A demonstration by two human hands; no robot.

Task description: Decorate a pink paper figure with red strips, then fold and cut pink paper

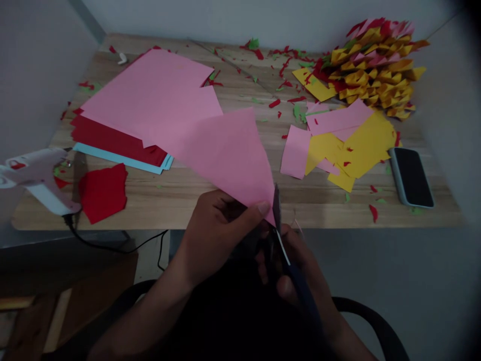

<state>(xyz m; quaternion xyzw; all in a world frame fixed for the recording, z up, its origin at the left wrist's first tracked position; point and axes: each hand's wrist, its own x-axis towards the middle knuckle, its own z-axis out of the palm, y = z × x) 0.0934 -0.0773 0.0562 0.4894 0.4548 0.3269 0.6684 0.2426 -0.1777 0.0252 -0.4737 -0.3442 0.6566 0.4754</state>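
My left hand [220,230] pinches the near corner of a pink paper sheet [225,150], which lifts off the wooden table [188,200] toward me. My right hand [296,271] grips dark-handled scissors [280,230]. Their blades stand upright at the sheet's right edge, just beside my left thumb. Both hands are in front of the table's near edge, above my dark lap.
Pink, red and light blue sheets [124,125] are stacked at the left, with a red scrap [103,193] and a white glue gun [37,180] and its cable. Yellow and pink offcuts [345,145], a folded paper construction [376,65] and a phone [411,176] lie at the right.
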